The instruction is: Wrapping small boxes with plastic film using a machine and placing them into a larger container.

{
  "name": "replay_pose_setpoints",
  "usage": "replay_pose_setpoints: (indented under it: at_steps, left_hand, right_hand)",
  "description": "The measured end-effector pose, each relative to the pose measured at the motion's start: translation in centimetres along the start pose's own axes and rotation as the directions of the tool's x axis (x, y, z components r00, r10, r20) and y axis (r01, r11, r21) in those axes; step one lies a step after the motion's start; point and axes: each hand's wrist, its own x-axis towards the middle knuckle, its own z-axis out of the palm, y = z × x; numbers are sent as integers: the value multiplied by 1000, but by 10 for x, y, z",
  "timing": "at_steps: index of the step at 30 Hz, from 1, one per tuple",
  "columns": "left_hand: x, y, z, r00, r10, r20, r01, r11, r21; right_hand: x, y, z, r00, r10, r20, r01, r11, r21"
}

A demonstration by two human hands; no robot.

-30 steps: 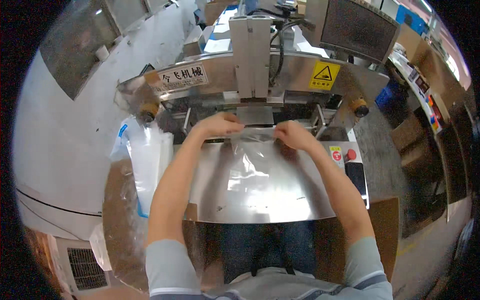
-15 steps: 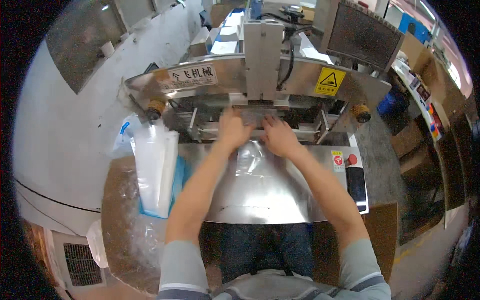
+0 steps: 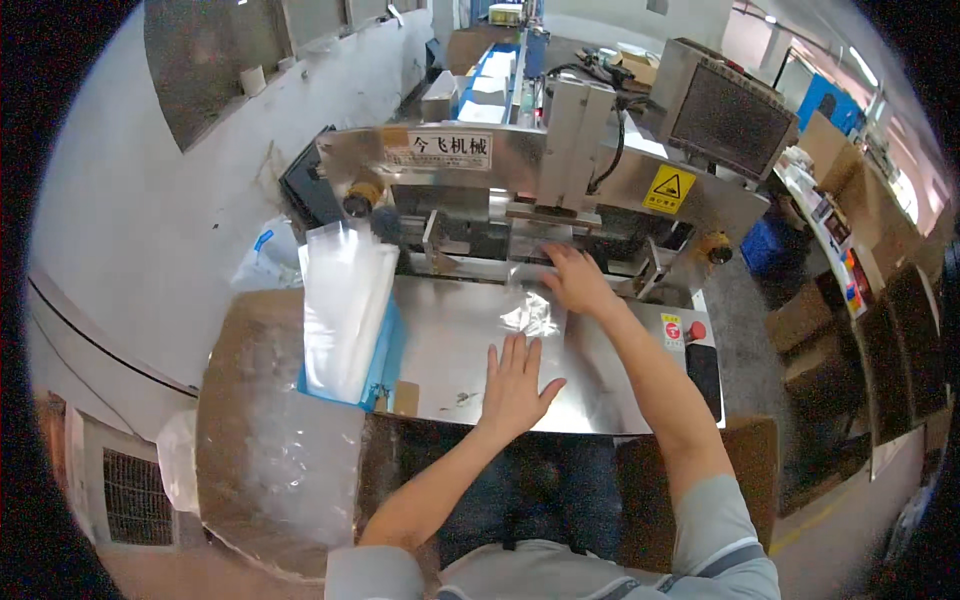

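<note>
A clear plastic bag (image 3: pixel 530 316) lies on the shiny metal worktop (image 3: pixel 440 340), its far part reaching into the slot of a metal machine (image 3: pixel 525 178). My right hand (image 3: pixel 580 282) is at the bag's right edge by the slot, fingers stretched out and resting on or just over the film. Nearer to me, my left hand (image 3: pixel 515 388) is spread flat over the worktop, fingertips just short of the bag's near end, with nothing in it. A stack of clear bags (image 3: pixel 345 310) leans in a blue holder (image 3: pixel 385 345) left of the worktop.
Below the stack, a cardboard box (image 3: pixel 230 400) holds loose clear film. A red button (image 3: pixel 697 331) and a dark phone-like slab (image 3: pixel 704 380) sit at the worktop's right. The machine's crossbar carries a yellow warning label (image 3: pixel 668 189). Behind it runs a blue conveyor (image 3: pixel 515 70) bearing white items.
My left hand has pulled back from the slot toward me and now lies flat. My right hand stays near the slot. More of the bag shows, and the view has shifted.
</note>
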Motion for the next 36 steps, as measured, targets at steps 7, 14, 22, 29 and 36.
replay_pose_setpoints:
  at_steps: [7, 14, 22, 29, 36]
  left_hand:
    - [-2, 3, 2, 999, 30, 44, -32, 999, 41]
    - [1, 11, -7, 999, -14, 40, 16, 999, -51]
    - [1, 0, -13, 939, -212, -270, 177, 973, -147]
    - [0, -5, -7, 929, -241, -279, 182, 958, -223]
    - [-3, -7, -3, 931, -245, -271, 178, 952, -248]
  right_hand:
    - [2, 10, -3, 1000, 23, -2, -23, 999, -32]
    - [9, 18, -8, 998, 0, -62, -5, 997, -74]
    - [15, 0, -33, 996, -11, 89, 24, 989, -146]
    - [9, 16, -19, 999, 18, -47, -24, 991, -135]
    - [-102, -1, -11, 936, 338, -96, -207, 749, 629]
